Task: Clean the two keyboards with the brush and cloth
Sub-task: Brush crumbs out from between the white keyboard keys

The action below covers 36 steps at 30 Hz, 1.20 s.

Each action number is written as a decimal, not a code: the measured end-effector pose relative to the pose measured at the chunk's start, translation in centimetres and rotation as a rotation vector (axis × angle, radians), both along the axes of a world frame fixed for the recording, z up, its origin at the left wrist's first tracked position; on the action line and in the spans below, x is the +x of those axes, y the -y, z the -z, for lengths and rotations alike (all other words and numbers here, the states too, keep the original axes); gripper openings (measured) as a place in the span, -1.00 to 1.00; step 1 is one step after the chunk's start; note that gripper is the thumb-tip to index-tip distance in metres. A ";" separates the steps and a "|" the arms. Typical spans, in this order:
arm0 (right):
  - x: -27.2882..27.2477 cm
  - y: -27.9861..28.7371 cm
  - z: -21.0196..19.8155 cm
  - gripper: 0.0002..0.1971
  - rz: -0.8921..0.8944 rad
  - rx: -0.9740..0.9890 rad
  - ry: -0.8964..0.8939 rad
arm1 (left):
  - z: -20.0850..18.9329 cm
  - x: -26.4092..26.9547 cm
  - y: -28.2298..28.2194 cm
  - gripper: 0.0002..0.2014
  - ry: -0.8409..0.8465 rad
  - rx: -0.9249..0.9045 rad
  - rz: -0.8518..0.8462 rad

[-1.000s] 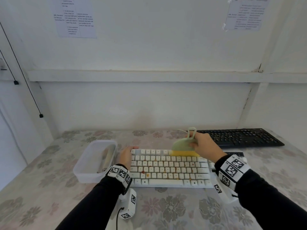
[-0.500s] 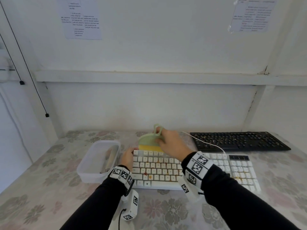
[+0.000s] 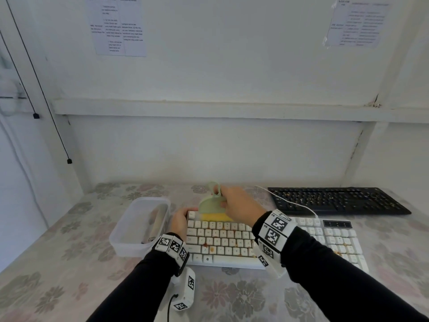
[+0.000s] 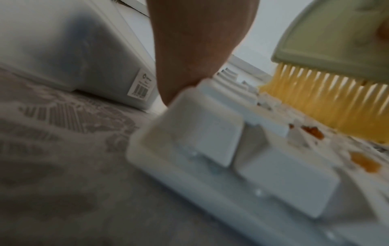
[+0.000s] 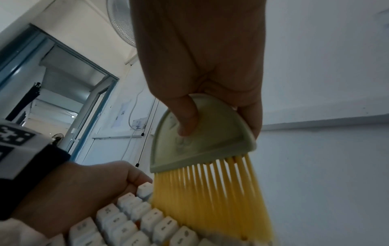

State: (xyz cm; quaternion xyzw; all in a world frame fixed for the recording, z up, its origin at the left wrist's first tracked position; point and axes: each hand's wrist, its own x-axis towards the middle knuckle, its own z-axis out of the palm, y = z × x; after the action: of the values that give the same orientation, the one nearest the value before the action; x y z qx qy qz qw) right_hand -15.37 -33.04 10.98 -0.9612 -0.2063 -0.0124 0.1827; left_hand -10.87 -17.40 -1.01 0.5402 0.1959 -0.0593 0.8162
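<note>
The right hand (image 3: pixel 236 202), gripping the brush (image 3: pixel 212 205), has swept leftward to the white keyboard's (image 3: pixel 232 240) far-left corner at desk centre; left hand (image 3: pixel 180 220) apparently clasps that end. Crumbs remain; brushing continues.

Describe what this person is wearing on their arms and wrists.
Both arms are in long black sleeves. Each wrist carries a band of white blocks printed with black square code markers: left wrist, right wrist. A white marked camera unit hangs below the left wrist, trailing a black cable.
</note>
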 end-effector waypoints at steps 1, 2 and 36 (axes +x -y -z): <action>-0.1 0.2 -0.1 -0.70 0.003 0.010 0.013 | -0.2 -0.1 0.0 -0.69 -0.002 -0.010 -0.001; -0.2 0.2 -0.2 -0.69 0.004 0.031 0.030 | -0.2 -0.2 0.1 -0.69 0.001 -0.033 0.004; -1.4 7.6 -1.3 -0.78 0.127 0.100 0.100 | 0.4 -0.3 -0.7 -0.70 0.023 0.355 0.000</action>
State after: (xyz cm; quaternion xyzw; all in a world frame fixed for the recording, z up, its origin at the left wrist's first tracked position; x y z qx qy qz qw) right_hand -16.74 -40.64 12.28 -0.9602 -0.1531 -0.0822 0.2186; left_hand -11.14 -16.70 -1.44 0.6764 0.1942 -0.0177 0.7103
